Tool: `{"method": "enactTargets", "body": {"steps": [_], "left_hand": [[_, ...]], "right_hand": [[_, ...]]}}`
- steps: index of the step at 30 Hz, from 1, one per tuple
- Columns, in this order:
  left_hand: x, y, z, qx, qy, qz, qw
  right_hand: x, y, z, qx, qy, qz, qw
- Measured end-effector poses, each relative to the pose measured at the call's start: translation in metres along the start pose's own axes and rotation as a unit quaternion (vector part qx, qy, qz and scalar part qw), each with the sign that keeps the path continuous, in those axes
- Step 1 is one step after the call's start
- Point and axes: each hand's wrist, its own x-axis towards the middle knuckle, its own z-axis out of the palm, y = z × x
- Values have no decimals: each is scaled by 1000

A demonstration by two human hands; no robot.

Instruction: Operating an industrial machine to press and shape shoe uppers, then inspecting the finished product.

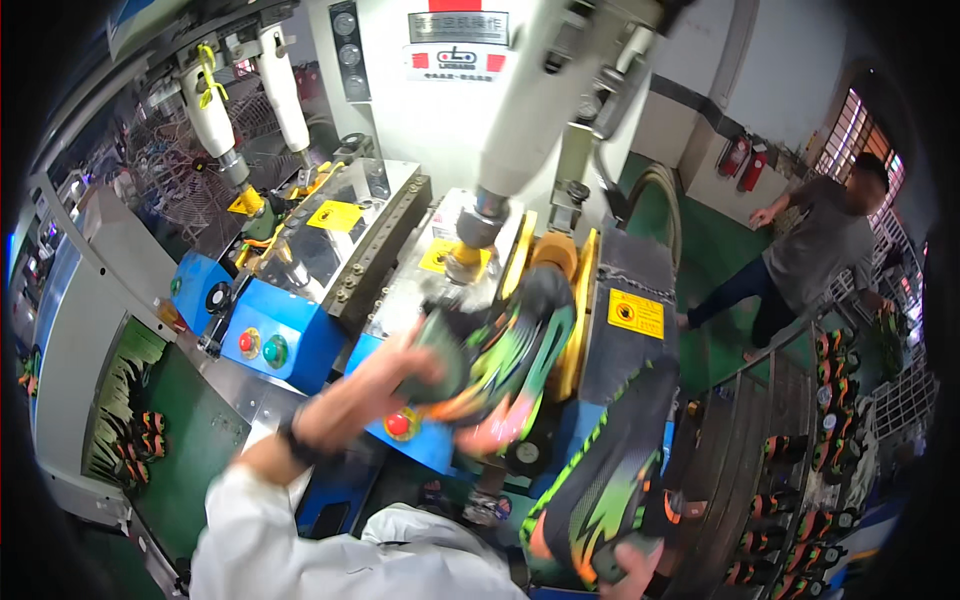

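Observation:
My left hand (393, 372), with a dark band at its wrist, is closed on the dark green heel end of a multicoloured shoe (497, 365). That shoe is tilted in front of the press, under its yellow-tipped arm and beside the yellow side pads (578, 345); motion blurs it. A second shoe (605, 475), black mesh with green, orange and pink patches, stands up on its heel end at the lower right. My right hand (637, 568) grips it by the heel, its fingers partly hidden behind the shoe.
The white pressing machine (490, 215) stands ahead, with blue button boxes (280, 335) in front. Metal racks (800, 490) of similar shoes line the right. Another person (815, 235) stands at the far right near red fire extinguishers (745, 165). More shoes (140, 448) sit at the left.

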Motion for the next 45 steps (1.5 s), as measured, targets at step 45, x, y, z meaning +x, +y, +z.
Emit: {"method": "enactTargets", "body": {"steps": [45], "left_hand": [[-310, -181, -301, -300, 296, 32, 906]], "right_hand": [[-64, 227, 343, -560, -385, -438, 588]]}}
